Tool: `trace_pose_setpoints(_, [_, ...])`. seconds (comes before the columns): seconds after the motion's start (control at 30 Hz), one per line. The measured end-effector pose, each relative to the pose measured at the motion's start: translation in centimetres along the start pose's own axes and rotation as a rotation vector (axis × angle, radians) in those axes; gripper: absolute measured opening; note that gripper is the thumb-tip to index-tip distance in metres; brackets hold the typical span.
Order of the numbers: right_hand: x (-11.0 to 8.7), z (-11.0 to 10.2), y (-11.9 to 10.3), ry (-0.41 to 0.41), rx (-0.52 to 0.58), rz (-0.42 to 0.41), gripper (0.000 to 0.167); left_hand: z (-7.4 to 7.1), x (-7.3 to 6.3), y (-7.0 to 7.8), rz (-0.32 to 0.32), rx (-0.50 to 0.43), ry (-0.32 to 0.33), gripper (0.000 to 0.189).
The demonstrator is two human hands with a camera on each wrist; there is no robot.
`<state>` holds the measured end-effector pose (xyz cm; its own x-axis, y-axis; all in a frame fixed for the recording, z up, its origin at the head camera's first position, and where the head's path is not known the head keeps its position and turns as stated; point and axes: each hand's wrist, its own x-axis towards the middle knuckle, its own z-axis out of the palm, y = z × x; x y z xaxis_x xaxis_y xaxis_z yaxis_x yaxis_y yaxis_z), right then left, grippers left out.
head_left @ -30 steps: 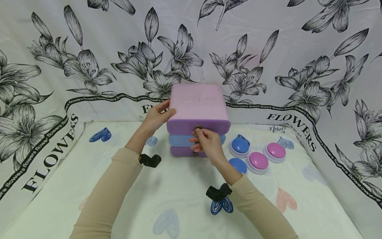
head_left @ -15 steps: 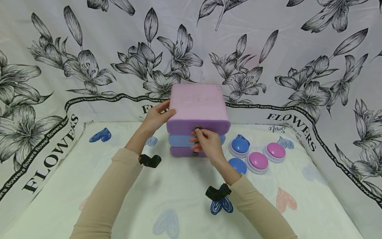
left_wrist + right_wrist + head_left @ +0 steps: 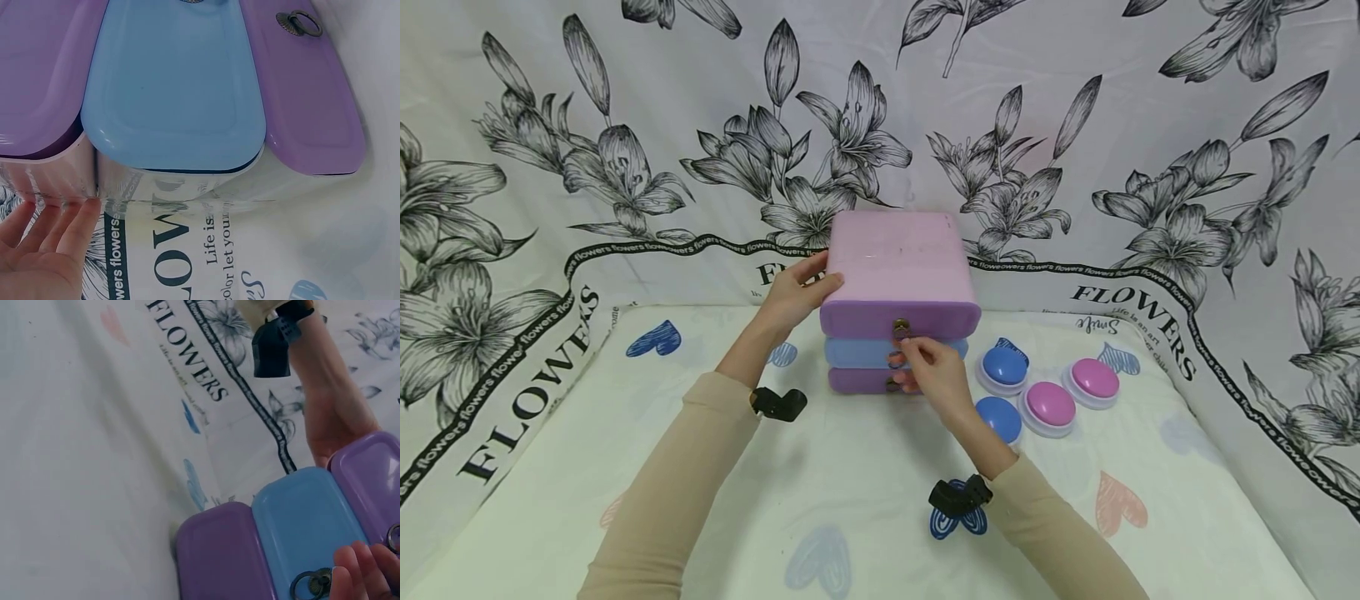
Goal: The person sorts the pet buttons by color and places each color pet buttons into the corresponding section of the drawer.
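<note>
A small cabinet (image 3: 898, 254) with a pink top has a stack of three drawer fronts: a purple top drawer (image 3: 857, 320), a blue middle drawer (image 3: 175, 81) and a purple bottom drawer (image 3: 312, 94). Each front bears a bronze ring pull. My left hand (image 3: 793, 300) rests on the cabinet's left side, thumb at the top edge, fingers straight against the wall in the left wrist view. Just below the top drawer's ring pull (image 3: 901, 328), my right hand (image 3: 936, 379) hovers with fingers loosely bent, near the blue drawer's ring pull (image 3: 319, 581). A dark gap shows behind the top drawer's front.
Right of the cabinet sit two blue push buttons (image 3: 1004, 365) and two pink push buttons (image 3: 1050, 403) on white bases. A white cloth with printed hearts (image 3: 1120, 503) covers the table. Behind hangs a flower-print curtain (image 3: 722, 100).
My right hand has let go of the top drawer's ring pull and moved slightly down and right. The left hand and cabinet have stayed in place.
</note>
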<state>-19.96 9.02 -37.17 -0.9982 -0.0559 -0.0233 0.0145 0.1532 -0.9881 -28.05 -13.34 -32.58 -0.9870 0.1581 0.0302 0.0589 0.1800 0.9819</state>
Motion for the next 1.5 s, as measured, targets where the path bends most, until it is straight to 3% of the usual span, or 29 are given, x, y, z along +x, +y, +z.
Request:
trace_pose_setpoints(0.27, [-0.1, -0.4, 3.8, 0.072, -0.062, -0.096, 0.028, 0.0, 0.2, -0.1, -0.003, -0.006, 0.002, 0.068])
trace_pose_setpoints(0.47, [-0.3, -0.2, 5.7, 0.129, -0.073, -0.071, 0.026, -0.1, 0.2, 0.0, -0.007, -0.002, 0.006, 0.068])
trace_pose_setpoints(0.6, [-0.2, 0.1, 6.4, 0.121, -0.061, -0.041, 0.028, -0.1, 0.1, 0.0, -0.012, 0.004, 0.011, 0.069])
trace_pose_setpoints(0.83, [0.2, 0.9, 6.9, 0.07, 0.0, 0.002, 0.029, 0.0, 0.1, -0.1, -0.012, -0.006, 0.004, 0.069])
trace_pose_setpoints(1.07, [0.4, 1.6, 6.6, 0.022, 0.146, 0.065, 0.032, 0.1, 0.0, -0.1, -0.01, -0.004, 0.011, 0.069])
trace_pose_setpoints(1.5, [0.6, 2.4, 5.9, -0.042, 0.156, 0.103, 0.037, 0.1, -0.1, -0.1, -0.007, -0.004, 0.014, 0.07])
